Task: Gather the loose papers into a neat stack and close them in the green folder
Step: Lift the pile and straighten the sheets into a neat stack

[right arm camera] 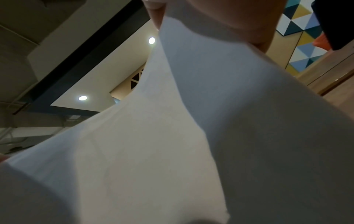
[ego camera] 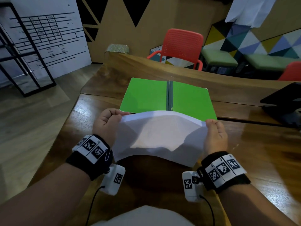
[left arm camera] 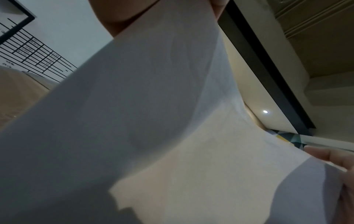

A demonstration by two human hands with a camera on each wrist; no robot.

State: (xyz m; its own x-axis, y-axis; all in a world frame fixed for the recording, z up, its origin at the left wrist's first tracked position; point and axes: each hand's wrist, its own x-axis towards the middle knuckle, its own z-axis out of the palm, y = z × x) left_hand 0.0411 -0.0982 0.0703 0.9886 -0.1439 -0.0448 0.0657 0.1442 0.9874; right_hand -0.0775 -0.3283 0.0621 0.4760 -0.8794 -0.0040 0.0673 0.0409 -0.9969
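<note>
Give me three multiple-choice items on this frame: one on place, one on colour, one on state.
1. Where is the folder?
A. on the chair
B. on the table beyond the papers
C. on the floor

2. What colour is the chair behind the table?
A. red
B. blue
C. black

3. How does the folder lie?
A. closed
B. open flat
C. standing upright

Answers:
1 B: it lies on the wood past the papers, which the left hand and right hand hold.
2 A: its seat back is red.
3 B: both green halves and the spine show.
</note>
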